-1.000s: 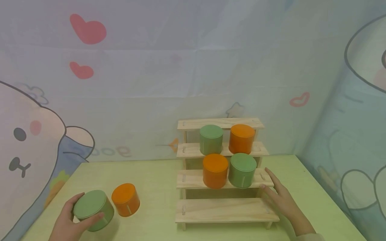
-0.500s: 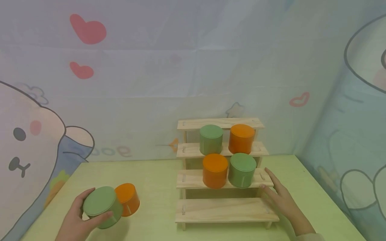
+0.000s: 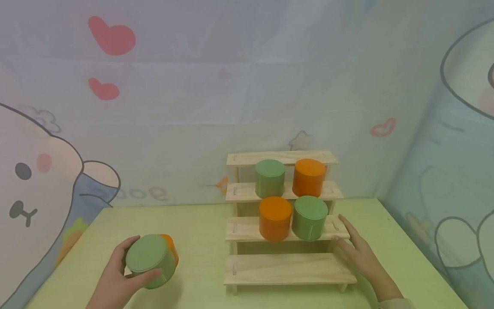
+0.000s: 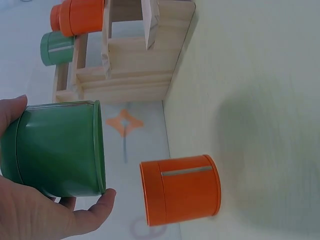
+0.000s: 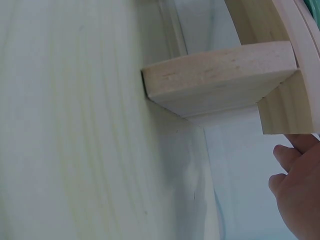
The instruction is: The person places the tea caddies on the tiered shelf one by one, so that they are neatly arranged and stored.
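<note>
My left hand [image 3: 125, 272] grips a round green lidded canister [image 3: 150, 257], thumb in front and fingers round the back. It is lifted off the table and slightly tilted. Behind it stands an orange canister [image 4: 182, 190], mostly covered in the head view but plain in the left wrist view. My right hand [image 3: 360, 257] holds the right end of the stepped wooden stand [image 3: 289, 270], thumb at a shelf's front edge and index finger along its end. In the right wrist view, its other fingers [image 5: 286, 157] are loosely bent beneath the shelf.
Two canisters, green [image 3: 269, 179] and orange [image 3: 308, 178], stand on an upper shelf. Orange [image 3: 274, 219] and green [image 3: 309, 218] canisters occupy the shelf below. Behind the pale table [image 3: 200, 240] hangs a printed cloth [image 3: 173, 94].
My left hand has carried the green canister to the right and slightly up, so that it now covers most of the orange one. My right hand stays at the stand.
</note>
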The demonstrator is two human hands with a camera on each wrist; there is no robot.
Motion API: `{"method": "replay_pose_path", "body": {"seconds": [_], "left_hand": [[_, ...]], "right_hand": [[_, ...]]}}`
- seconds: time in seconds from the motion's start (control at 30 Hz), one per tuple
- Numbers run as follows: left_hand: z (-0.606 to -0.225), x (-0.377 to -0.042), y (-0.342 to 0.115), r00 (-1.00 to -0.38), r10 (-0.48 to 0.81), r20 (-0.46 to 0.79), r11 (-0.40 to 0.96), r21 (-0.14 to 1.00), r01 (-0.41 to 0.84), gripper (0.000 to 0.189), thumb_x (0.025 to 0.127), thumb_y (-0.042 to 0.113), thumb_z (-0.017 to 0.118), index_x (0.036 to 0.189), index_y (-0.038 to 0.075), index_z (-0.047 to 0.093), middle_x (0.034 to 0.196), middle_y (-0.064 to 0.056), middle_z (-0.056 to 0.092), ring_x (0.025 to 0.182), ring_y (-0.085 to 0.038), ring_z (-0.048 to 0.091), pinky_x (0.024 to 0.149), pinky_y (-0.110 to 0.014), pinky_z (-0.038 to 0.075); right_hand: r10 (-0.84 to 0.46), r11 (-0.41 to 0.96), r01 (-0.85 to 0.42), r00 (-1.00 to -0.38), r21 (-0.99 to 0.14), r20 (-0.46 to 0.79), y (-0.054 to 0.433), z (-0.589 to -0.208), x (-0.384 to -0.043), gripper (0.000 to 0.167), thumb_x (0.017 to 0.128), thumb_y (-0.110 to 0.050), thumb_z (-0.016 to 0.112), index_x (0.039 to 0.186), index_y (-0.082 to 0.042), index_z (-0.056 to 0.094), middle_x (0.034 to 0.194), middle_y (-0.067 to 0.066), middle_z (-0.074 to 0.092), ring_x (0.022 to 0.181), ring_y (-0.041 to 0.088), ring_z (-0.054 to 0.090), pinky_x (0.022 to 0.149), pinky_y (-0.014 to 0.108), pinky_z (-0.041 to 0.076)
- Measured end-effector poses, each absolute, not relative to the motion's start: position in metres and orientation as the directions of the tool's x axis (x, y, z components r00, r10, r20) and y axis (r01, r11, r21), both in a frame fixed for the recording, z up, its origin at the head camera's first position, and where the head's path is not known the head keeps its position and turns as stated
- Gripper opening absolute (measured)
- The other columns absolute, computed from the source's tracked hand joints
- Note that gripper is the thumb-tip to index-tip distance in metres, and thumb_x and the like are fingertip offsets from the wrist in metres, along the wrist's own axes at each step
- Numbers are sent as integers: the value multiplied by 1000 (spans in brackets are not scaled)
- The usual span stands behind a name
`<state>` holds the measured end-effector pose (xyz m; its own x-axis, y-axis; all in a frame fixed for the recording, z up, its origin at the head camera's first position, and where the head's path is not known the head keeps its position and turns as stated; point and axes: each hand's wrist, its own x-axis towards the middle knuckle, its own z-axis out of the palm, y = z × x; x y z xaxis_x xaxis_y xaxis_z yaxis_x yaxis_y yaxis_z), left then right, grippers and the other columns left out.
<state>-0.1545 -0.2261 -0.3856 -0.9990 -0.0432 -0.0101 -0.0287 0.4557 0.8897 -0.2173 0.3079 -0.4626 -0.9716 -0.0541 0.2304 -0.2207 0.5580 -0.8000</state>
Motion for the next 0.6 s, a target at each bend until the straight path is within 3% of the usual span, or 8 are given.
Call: {"method": "replay_pose_path", "body": {"seconds": [0.1, 0.23, 0.6], "left_hand": [[-385, -155, -216, -999, -34, -26, 437, 899, -39, 93, 81, 21, 79, 149, 9, 17, 144, -15, 33, 115, -6, 47, 83, -27, 52], [-383, -156, -201, -999, -13, -34, 397, 917, -36, 93, 79, 21, 80, 149, 10, 19, 144, -15, 34, 128, -33, 40, 87, -35, 52], [-381, -156, -166, -998, 54, 43, 314, 948, 57, 87, 73, 13, 84, 141, 13, 31, 135, -11, 46, 117, -30, 52, 88, -44, 49]], "right_hand": [[-55, 559, -222, -971, -799, 232, 308, -463, -217, 65, 101, -28, 49, 156, -16, 15, 157, 24, 17, 136, 57, 19, 97, 77, 23], [-57, 558, -225, -971, -799, 234, 308, -463, -217, 65, 101, -28, 49, 156, -16, 15, 157, 25, 17, 135, 57, 20, 97, 77, 23], [-62, 557, -235, -968, -796, 242, 307, -462, -216, 65, 101, -27, 48, 155, -15, 15, 157, 25, 17, 136, 57, 18, 97, 77, 22]]}}
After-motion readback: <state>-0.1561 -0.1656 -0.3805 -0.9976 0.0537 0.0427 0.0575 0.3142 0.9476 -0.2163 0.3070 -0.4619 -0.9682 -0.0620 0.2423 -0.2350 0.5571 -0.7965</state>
